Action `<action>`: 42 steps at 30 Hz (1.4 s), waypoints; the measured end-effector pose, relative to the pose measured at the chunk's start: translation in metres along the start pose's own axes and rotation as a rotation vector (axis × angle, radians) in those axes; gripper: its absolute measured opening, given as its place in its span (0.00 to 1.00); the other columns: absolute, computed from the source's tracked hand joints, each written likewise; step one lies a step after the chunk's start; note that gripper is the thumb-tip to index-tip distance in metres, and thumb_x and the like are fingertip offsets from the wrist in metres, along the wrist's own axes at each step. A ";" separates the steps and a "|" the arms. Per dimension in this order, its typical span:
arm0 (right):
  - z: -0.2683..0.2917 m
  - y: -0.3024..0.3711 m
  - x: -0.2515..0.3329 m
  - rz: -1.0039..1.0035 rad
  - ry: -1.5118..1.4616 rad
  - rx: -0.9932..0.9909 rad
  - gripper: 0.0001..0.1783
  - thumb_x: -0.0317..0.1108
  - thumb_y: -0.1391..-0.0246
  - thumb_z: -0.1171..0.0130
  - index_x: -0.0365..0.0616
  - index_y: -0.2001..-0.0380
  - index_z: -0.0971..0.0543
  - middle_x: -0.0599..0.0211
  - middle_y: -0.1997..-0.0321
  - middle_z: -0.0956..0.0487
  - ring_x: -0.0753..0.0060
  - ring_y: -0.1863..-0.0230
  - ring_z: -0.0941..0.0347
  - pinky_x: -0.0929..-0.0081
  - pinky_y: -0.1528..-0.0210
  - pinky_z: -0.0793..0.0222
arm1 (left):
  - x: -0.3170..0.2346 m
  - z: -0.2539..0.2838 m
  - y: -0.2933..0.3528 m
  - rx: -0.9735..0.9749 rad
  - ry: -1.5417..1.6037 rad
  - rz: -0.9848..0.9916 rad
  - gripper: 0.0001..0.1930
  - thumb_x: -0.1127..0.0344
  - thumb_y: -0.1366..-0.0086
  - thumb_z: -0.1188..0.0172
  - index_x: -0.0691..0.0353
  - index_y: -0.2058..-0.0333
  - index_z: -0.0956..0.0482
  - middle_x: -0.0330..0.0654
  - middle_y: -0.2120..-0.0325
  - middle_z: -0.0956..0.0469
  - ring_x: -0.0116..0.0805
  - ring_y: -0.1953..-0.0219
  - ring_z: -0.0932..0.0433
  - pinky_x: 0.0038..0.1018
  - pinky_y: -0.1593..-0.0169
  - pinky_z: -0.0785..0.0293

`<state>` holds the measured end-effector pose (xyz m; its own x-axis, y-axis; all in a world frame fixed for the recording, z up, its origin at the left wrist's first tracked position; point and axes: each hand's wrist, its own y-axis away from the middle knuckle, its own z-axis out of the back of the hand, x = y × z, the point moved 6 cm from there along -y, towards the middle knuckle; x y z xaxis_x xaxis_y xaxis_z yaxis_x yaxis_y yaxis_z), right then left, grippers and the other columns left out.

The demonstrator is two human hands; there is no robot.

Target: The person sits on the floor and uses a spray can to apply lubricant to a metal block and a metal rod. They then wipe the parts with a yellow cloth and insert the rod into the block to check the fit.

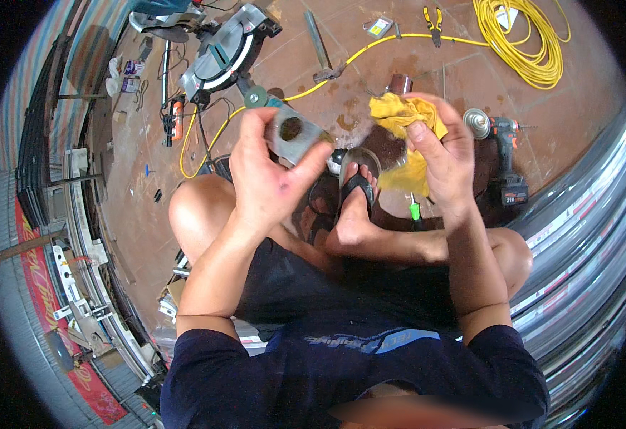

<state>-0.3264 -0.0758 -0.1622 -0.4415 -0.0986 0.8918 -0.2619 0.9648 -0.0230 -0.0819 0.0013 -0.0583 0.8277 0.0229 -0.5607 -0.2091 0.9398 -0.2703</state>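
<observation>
My left hand grips a small grey block-like piece between thumb and fingers, holding it above the floor in front of my knees. On its upward face is a round dark spot or hole; I cannot tell which. A crumpled yellow cloth is pinched in my right hand, with part of it hanging down. The two hands are apart, and the cloth does not touch the grey piece. Below the cloth, a dark wet patch marks the tiled floor near my sandalled foot.
A mitre saw stands at the far left. A coiled yellow hose or cable lies far right, near pliers. A cordless drill and green-handled screwdriver are at right. Long shiny profiles line the right side.
</observation>
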 end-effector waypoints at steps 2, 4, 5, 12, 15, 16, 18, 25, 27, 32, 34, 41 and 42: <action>0.000 0.003 0.022 0.133 0.186 0.023 0.26 0.29 0.38 0.23 0.36 0.38 0.16 0.64 0.45 0.13 0.73 0.47 0.17 0.74 0.43 0.21 | -0.014 -0.006 0.008 0.036 -0.149 -0.148 0.35 0.56 0.46 0.12 0.61 0.46 0.22 0.45 0.61 0.13 0.42 0.60 0.11 0.37 0.55 0.15; -0.002 0.006 0.043 0.240 0.327 0.067 0.28 0.24 0.45 0.19 0.36 0.40 0.14 0.66 0.46 0.12 0.73 0.44 0.17 0.73 0.41 0.22 | -0.024 -0.013 0.013 0.071 -0.204 -0.235 0.36 0.54 0.47 0.12 0.60 0.45 0.22 0.48 0.60 0.13 0.48 0.59 0.10 0.40 0.56 0.14; -0.003 0.008 0.057 0.382 0.471 0.096 0.28 0.21 0.51 0.18 0.39 0.44 0.12 0.64 0.49 0.12 0.69 0.47 0.16 0.70 0.42 0.21 | -0.029 -0.016 0.015 0.085 -0.231 -0.280 0.37 0.53 0.48 0.12 0.59 0.45 0.22 0.49 0.59 0.13 0.52 0.58 0.09 0.41 0.56 0.14; -0.013 0.012 0.081 0.597 0.759 0.186 0.27 0.27 0.59 0.18 0.53 0.51 0.08 0.60 0.54 0.12 0.57 0.53 0.12 0.65 0.50 0.17 | -0.040 -0.032 0.015 0.260 -0.349 -0.264 0.37 0.52 0.50 0.13 0.58 0.46 0.20 0.48 0.59 0.12 0.55 0.58 0.10 0.44 0.55 0.14; -0.015 0.012 0.076 0.558 0.761 0.227 0.26 0.23 0.58 0.19 0.48 0.51 0.08 0.60 0.53 0.13 0.58 0.52 0.14 0.65 0.48 0.18 | -0.040 -0.036 0.016 0.297 -0.388 -0.277 0.35 0.54 0.53 0.14 0.59 0.48 0.19 0.47 0.60 0.13 0.54 0.59 0.11 0.47 0.50 0.15; -0.017 0.012 0.073 0.524 0.791 0.250 0.25 0.23 0.58 0.20 0.49 0.52 0.08 0.61 0.53 0.13 0.58 0.51 0.14 0.65 0.48 0.18 | -0.042 -0.036 0.017 0.279 -0.391 -0.322 0.35 0.55 0.54 0.15 0.59 0.49 0.19 0.47 0.60 0.13 0.53 0.61 0.11 0.48 0.47 0.17; -0.019 0.014 0.065 0.459 0.854 0.290 0.25 0.23 0.57 0.21 0.50 0.52 0.08 0.61 0.53 0.14 0.57 0.51 0.14 0.65 0.48 0.18 | -0.043 -0.037 0.017 0.269 -0.397 -0.357 0.33 0.56 0.56 0.16 0.59 0.51 0.18 0.46 0.61 0.13 0.52 0.60 0.11 0.49 0.43 0.18; -0.036 0.017 0.036 0.354 0.785 0.494 0.23 0.26 0.55 0.23 0.48 0.51 0.09 0.61 0.51 0.15 0.54 0.48 0.15 0.62 0.44 0.18 | -0.038 -0.040 0.021 0.338 -0.454 -0.310 0.32 0.57 0.57 0.16 0.57 0.52 0.16 0.44 0.61 0.13 0.50 0.56 0.12 0.48 0.39 0.20; -0.037 0.016 0.031 0.360 0.789 0.508 0.23 0.27 0.54 0.24 0.47 0.51 0.10 0.60 0.51 0.14 0.52 0.49 0.14 0.60 0.43 0.18 | -0.038 -0.042 0.022 0.365 -0.476 -0.310 0.32 0.57 0.58 0.17 0.56 0.51 0.16 0.44 0.61 0.13 0.50 0.56 0.12 0.49 0.39 0.20; -0.041 0.017 0.016 0.263 0.762 0.527 0.20 0.32 0.50 0.23 0.46 0.51 0.11 0.57 0.52 0.12 0.48 0.50 0.14 0.57 0.43 0.18 | -0.036 -0.041 0.024 0.392 -0.476 -0.314 0.35 0.59 0.60 0.18 0.56 0.49 0.16 0.43 0.60 0.14 0.49 0.57 0.12 0.50 0.38 0.21; -0.045 0.019 0.015 0.311 0.766 0.541 0.20 0.34 0.48 0.22 0.46 0.51 0.10 0.56 0.53 0.12 0.47 0.51 0.13 0.56 0.45 0.17 | -0.035 -0.039 0.025 0.387 -0.488 -0.318 0.35 0.60 0.61 0.18 0.56 0.49 0.16 0.43 0.60 0.14 0.49 0.57 0.12 0.50 0.38 0.22; -0.051 0.024 0.002 0.170 1.011 0.423 0.19 0.46 0.44 0.26 0.46 0.55 0.11 0.52 0.62 0.12 0.43 0.59 0.13 0.50 0.53 0.16 | -0.031 -0.042 0.029 0.345 -0.518 -0.372 0.36 0.63 0.64 0.17 0.56 0.50 0.15 0.43 0.60 0.14 0.48 0.61 0.12 0.49 0.37 0.23; -0.050 0.024 -0.005 0.067 1.028 0.388 0.20 0.47 0.43 0.27 0.44 0.55 0.11 0.50 0.65 0.13 0.43 0.60 0.13 0.51 0.54 0.17 | -0.032 -0.043 0.031 0.333 -0.522 -0.399 0.36 0.63 0.64 0.17 0.55 0.50 0.15 0.43 0.61 0.15 0.47 0.62 0.12 0.49 0.37 0.23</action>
<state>-0.2875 -0.0395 -0.1450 0.4131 0.3745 0.8301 -0.5952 0.8010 -0.0652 -0.1372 0.0146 -0.0825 0.9652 -0.2614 -0.0013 0.2605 0.9624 -0.0773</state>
